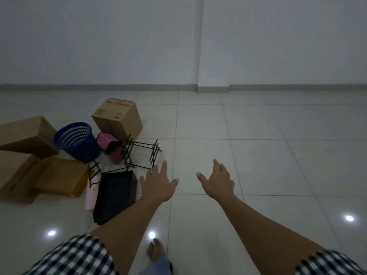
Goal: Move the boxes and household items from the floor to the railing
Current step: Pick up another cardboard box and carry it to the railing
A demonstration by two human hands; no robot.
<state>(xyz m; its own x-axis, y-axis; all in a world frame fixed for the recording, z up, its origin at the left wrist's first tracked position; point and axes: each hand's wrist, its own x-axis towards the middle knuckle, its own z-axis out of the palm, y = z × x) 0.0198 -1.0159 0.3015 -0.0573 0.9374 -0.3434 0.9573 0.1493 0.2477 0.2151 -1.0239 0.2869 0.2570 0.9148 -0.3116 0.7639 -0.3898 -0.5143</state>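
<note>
On the floor (238,135), at the left, lies the heap: a cardboard box (119,118), a blue basket (78,141), a pink bin (109,147) and a black wire rack (142,153). The left hand (156,182) and the right hand (217,180) reach forward, fingers spread, holding nothing. The left hand is just beside the rack's near right corner; the right hand is well apart from it, over bare tiles. I judge this is the reach for a pick-up; next, both hands must go left and grip one thing. No railing shows.

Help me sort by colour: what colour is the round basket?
The basket is dark blue; head view.
</note>
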